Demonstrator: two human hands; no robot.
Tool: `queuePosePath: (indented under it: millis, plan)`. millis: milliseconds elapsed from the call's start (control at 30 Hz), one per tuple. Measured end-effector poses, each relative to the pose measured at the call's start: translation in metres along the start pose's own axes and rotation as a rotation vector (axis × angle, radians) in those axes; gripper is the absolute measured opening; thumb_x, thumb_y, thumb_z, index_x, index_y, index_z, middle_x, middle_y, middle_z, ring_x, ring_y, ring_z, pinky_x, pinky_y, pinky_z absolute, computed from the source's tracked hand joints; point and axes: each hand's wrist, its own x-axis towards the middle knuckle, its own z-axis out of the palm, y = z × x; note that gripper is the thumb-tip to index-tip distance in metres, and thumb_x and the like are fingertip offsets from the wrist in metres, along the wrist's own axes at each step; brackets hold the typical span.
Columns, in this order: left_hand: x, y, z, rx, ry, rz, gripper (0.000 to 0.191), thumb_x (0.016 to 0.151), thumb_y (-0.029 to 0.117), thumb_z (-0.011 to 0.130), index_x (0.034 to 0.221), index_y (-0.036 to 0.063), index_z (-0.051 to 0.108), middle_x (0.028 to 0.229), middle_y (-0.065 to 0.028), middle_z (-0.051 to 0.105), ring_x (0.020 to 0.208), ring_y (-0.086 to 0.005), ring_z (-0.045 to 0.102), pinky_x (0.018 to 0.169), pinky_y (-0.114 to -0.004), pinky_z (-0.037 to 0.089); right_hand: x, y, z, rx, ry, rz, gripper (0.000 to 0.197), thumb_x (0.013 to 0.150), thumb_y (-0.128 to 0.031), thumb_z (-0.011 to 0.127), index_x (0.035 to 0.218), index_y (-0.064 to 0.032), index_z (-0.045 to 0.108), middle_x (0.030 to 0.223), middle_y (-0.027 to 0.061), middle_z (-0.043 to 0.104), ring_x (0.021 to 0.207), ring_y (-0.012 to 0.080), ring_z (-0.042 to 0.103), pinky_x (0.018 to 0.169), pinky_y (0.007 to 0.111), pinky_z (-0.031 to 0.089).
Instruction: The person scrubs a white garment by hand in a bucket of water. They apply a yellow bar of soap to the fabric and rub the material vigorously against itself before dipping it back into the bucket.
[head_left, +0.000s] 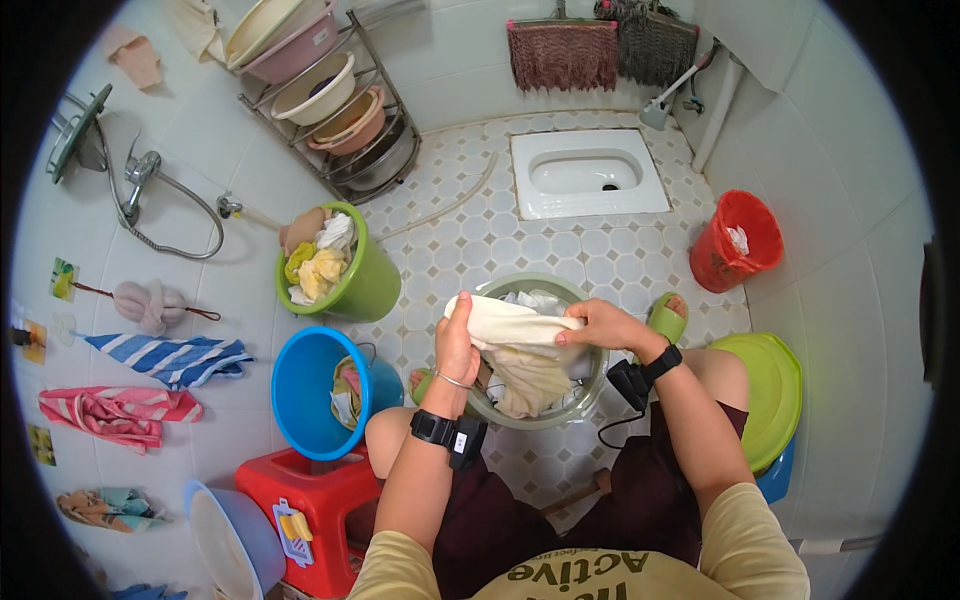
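Observation:
My left hand (457, 349) and my right hand (604, 326) hold a cream-coloured cloth garment (525, 322) stretched between them. Its upper edge is spread between my fingers, and its lower part hangs into a pale green plastic basin (495, 287) on the floor between my feet. White and grey clothes (536, 301) lie in the basin, partly hidden by the garment. Each wrist wears a black strap with a small black device; a thin bangle is on the left one.
At left stand a green bucket of clothes (375, 281), a blue bucket (289, 390) and a red plastic stool (307, 517). A rack of basins (367, 82), squat toilet (592, 176), red bin (720, 255) and lime-green lid (772, 397) surround the tiled floor; a hose (450, 206) crosses it.

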Motion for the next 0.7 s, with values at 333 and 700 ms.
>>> queuePosePath:
  millis: [333, 700]
  plan:
    - [-0.011, 0.0, 0.01, 0.204, -0.397, -0.351, 0.039, 0.091, 0.032, 0.053, 0.112, -0.001, 0.056, 0.105, -0.0093, 0.059, 0.093, -0.0132, 0.058, 0.08, -0.026, 0.047, -0.001, -0.023, -0.004, 0.762, -0.14, -0.139, 0.025, 0.074, 0.005, 0.062, 0.094, -0.0064, 0.053, 0.089, -0.0002, 0.06, 0.078, 0.0079, 0.057, 0.072, 0.02, 0.045]
    - [-0.001, -0.01, 0.01, 0.113, -0.32, 0.148, 0.025, 0.09, 0.024, 0.056, 0.102, 0.0015, 0.056, 0.096, -0.0069, 0.06, 0.084, -0.0101, 0.056, 0.072, -0.024, 0.046, 0.008, -0.008, 0.016, 0.104, 0.173, -0.044, 0.02, 0.073, -0.012, 0.07, 0.084, -0.0034, 0.055, 0.078, 0.0026, 0.059, 0.071, 0.0114, 0.054, 0.062, 0.026, 0.042]
